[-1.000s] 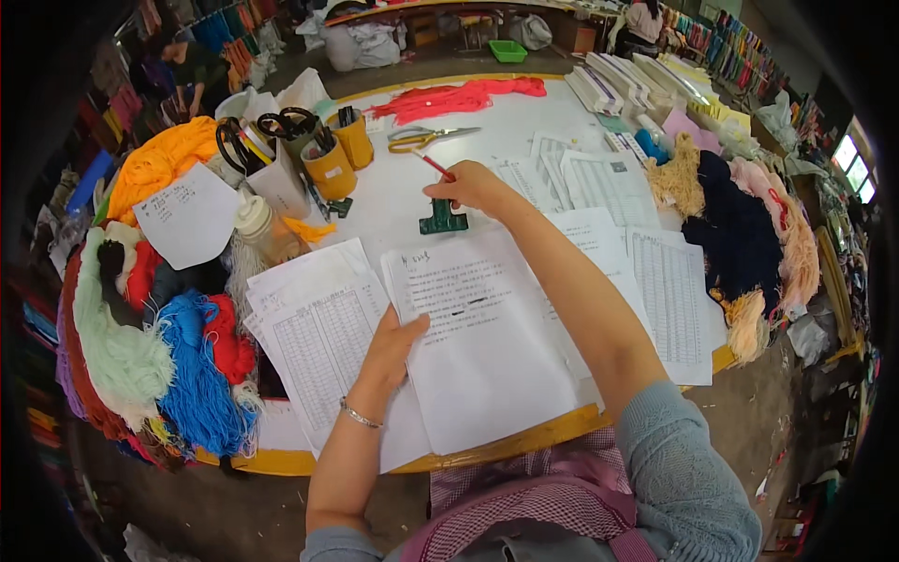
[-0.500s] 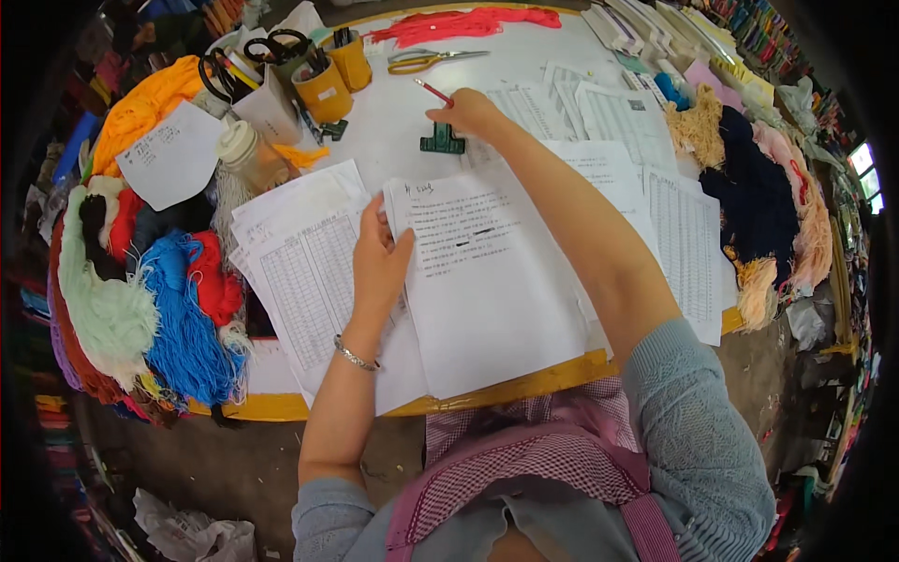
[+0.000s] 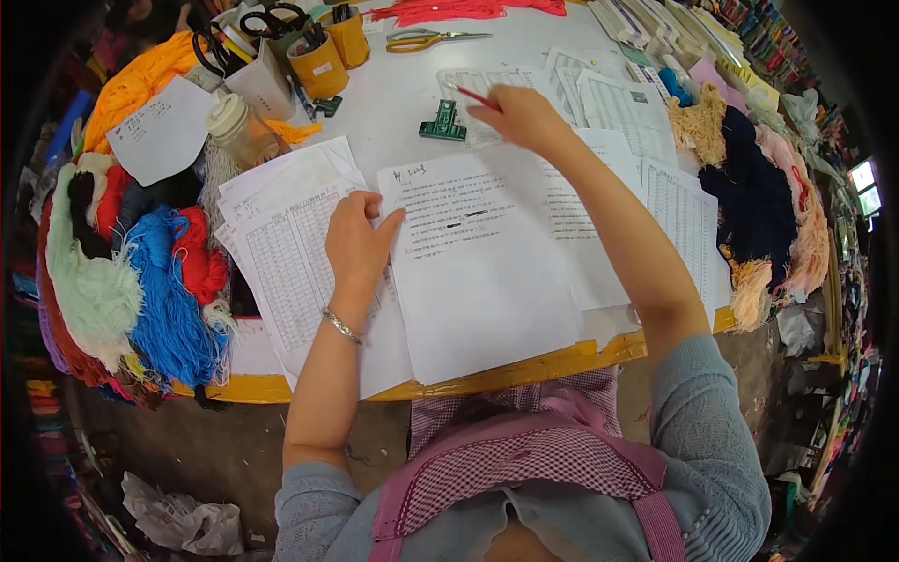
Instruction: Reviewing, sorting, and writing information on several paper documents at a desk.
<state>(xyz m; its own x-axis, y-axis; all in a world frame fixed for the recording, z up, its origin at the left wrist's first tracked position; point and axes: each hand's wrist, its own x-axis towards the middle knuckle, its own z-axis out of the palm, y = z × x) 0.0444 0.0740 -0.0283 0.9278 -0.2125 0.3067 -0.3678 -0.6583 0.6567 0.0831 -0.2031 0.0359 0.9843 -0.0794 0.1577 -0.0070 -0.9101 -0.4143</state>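
My right hand (image 3: 524, 117) is raised over the far papers, its fingers closed around a slim red pencil (image 3: 476, 96). To the left of that hand, a dark green bulldog clip (image 3: 443, 122) lies on the white tabletop. My left hand (image 3: 361, 234) rests at the left edge of a handwritten sheet (image 3: 482, 309), thumb spread away from the fingers and nothing gripped. Beneath and beside this hand are printed table sheets (image 3: 290, 272). A second written sheet (image 3: 595, 258) lies partly under the first, below my right forearm.
Yarn hanks, including a blue one (image 3: 173, 295) and a navy one (image 3: 754, 197), crowd both sides. A lidded plastic jar (image 3: 245, 131) and a mustard pen holder (image 3: 318, 70) stand at the far left. Yellow-handled scissors (image 3: 435, 39) lie at the back, near red yarn (image 3: 468, 9).
My right hand has moved right, away from the green clip, which now sits turned at a slant. My left hand has shifted slightly left. More of the second written sheet shows.
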